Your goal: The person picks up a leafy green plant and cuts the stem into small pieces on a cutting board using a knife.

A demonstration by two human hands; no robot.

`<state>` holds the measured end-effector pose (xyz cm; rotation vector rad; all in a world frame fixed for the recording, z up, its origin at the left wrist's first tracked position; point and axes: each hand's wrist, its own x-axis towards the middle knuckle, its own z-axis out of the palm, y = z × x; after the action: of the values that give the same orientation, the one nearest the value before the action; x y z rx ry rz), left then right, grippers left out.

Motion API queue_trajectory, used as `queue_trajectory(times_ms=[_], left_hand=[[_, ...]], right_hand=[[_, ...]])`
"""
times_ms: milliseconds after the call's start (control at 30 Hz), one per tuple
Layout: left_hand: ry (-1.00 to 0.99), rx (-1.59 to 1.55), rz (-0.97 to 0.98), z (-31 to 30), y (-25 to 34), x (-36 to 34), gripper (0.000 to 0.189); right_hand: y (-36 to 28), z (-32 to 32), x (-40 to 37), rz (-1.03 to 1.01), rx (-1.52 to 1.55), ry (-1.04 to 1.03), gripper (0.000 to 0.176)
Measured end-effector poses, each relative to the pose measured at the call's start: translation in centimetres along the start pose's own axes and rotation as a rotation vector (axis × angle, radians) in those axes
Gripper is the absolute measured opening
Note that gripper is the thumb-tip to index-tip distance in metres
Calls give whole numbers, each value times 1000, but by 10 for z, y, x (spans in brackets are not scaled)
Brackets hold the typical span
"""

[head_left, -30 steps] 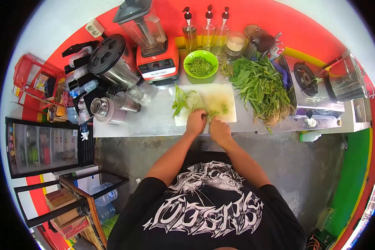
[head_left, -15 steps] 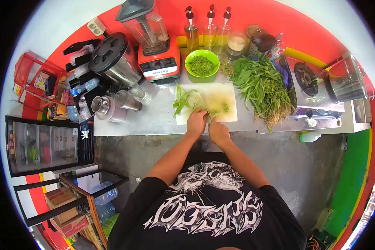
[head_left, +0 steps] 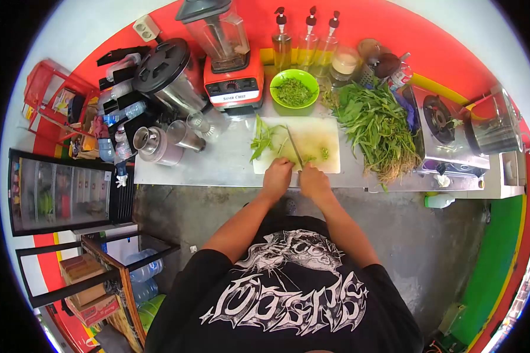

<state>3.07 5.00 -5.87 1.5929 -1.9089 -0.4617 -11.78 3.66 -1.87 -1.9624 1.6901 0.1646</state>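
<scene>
Left fingers [head_left: 280,167] curl closed on the greens [head_left: 264,139] at the board's [head_left: 315,132] near edge. Right fingers [head_left: 307,172] grip the knife [head_left: 294,153], blade just beside them. The board sits at the desk's [head_left: 218,167] front edge.

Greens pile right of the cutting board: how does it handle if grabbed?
Probably floppy: the leafy greens are thin stems and leaves, sprawled loosely. Likely light, the heap looks airy. A grab might drag strands, since stalks lie tangled.

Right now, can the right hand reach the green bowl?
Probably yes: only the flat cutting board lies between the right hand and the green bowl; the hand holds a knife.
</scene>
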Motion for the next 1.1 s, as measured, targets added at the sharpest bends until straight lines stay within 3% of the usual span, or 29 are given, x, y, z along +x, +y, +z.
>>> queue_trajectory(times_ms=[100, 333, 533, 633, 800, 867, 900, 1100], left_hand=[[-37, 7, 20, -2, 1, -2, 22], [-83, 59, -2, -2, -4, -3, 24], [-85, 43, 14, -10, -10, -1, 19], [-75, 21, -16, -15, -11, -3, 15], [-20, 30, -47, -11, -4, 1, 10], [-72, 88, -116, -10, -2, 4, 10], [-54, 77, -108, -9, -3, 5, 10], [-44, 112, -67, -7, -4, 1, 9]], right_hand=[[-7, 3, -9, 54, 119, -25, 36], [0, 13, 5, 29, 44, -5, 38], [-5, 14, -3, 90, 106, 7, 41], [-5, 3, -9, 7, 104, -47, 40], [-12, 9, -14, 123, 152, -58, 37], [4, 30, 1, 23, 159, 11, 41], [-2, 14, -2, 64, 151, -56, 36], [-3, 24, -5, 44, 173, -18, 43]])
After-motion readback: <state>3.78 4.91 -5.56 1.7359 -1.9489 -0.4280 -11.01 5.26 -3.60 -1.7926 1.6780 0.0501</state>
